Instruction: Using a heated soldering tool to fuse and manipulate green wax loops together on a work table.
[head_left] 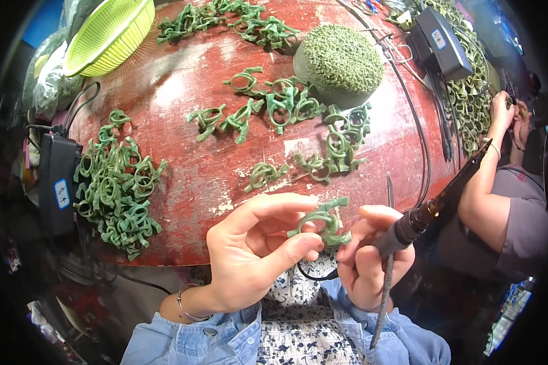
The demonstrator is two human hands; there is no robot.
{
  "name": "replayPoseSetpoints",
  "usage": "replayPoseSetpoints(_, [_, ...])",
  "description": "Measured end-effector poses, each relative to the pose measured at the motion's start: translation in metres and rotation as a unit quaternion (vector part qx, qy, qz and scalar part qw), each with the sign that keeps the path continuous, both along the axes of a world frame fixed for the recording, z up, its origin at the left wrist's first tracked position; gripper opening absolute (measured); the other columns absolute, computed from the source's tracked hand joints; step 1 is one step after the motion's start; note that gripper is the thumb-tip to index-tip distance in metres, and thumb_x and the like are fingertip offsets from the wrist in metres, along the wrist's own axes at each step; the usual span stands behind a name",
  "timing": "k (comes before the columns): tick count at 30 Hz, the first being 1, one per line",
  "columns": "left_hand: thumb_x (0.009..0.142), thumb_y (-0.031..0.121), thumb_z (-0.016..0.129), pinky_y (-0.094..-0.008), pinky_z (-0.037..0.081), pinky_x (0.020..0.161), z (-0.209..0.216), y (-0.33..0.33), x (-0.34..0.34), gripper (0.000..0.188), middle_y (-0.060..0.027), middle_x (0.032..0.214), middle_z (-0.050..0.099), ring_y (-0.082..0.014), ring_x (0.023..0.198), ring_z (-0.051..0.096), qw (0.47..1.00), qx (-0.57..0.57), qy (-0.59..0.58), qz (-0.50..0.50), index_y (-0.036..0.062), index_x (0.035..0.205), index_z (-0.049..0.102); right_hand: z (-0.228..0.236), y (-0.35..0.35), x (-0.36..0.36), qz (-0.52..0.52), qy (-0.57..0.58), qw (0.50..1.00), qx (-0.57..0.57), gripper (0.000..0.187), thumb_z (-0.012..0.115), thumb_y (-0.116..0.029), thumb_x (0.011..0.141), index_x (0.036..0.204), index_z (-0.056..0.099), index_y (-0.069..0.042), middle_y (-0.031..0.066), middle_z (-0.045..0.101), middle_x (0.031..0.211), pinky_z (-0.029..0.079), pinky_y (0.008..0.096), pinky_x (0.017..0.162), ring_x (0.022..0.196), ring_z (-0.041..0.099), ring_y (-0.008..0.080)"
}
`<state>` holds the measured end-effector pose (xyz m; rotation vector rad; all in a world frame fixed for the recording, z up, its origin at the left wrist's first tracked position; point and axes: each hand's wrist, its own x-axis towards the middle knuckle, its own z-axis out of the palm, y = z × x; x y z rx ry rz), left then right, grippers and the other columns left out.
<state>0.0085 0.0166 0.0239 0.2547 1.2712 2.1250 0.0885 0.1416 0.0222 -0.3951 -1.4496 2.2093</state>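
Observation:
Between my left hand's [249, 249] thumb and fingers is a green ring-shaped piece [326, 225] with small arms, glossy like wax. My right hand [371, 261] is closed around a dark pen-like tool [402, 234] with a grey grip, its long dark end slanting up and to the right. A thin metal tool [382, 304] with a ridged shaft also passes through the right hand; its narrow blade seems to point away from me. The right fingertips are at the green piece's right edge; contact cannot be told. More green ring pieces [332, 158] lie just beyond my hands.
A heap of green pieces [122, 188] lies left on the worn red table [182, 164]. A round block topped with green granules [341, 61] stands farther back. There are a yellow-green basket [106, 42], black boxes [58, 182], cables [417, 121] and a co-worker's hands [510, 118] at right.

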Motion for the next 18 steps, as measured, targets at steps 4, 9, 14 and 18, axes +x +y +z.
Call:
replayPoseSetpoints(4, [0.079,-0.008,0.055,-0.0278,0.053,0.07,-0.001,0.008,0.004,0.032,-0.0094,0.092,0.056,-0.0175,0.086,0.059,0.999,0.028,-0.007,0.026,-0.0055,0.11,0.049,0.002,-0.002,0.003,-0.011,-0.061,0.997,-0.035,0.032,0.063,0.01,0.071,0.101,0.053,0.008,0.0085,0.059,0.07,0.036,0.0168,0.041,0.048,0.05,0.0053])
replayPoseSetpoints(9, [0.078,-0.008,0.056,-0.0271,0.053,0.073,-0.007,0.007,0.004,0.032,-0.0087,0.096,0.05,-0.0182,0.09,0.057,0.999,0.018,0.033,0.017,-0.006,0.109,0.051,0.003,-0.004,-0.002,-0.01,-0.052,0.997,-0.051,0.024,0.062,0.012,0.072,0.094,0.055,0.008,0.0128,0.061,0.078,0.043,0.019,0.049,0.059,0.056,0.0088])
replayPoseSetpoints(14, [0.072,-0.009,0.061,-0.024,0.052,0.072,-0.006,0.008,0.004,0.036,-0.0106,0.098,0.05,-0.0152,0.085,0.057,0.984,-0.065,0.165,0.008,0.0008,0.107,0.057,0.003,-0.001,0.004,0.001,-0.088,0.996,-0.023,0.019,0.061,0.012,0.071,0.09,0.056,0.009,0.0135,0.061,0.081,0.049,0.0229,0.06,0.069,0.06,0.0136])
replayPoseSetpoints(18, [0.071,-0.009,0.062,-0.0227,0.052,0.068,-0.001,0.013,0.008,0.035,-0.0103,0.097,0.05,-0.0135,0.083,0.056,0.985,-0.058,0.153,0.059,0.0031,0.104,0.059,0.001,0.0,0.005,0.013,-0.072,0.997,-0.01,0.02,0.061,0.014,0.07,0.088,0.056,0.01,0.0135,0.061,0.082,0.049,0.0225,0.06,0.071,0.06,0.0136])
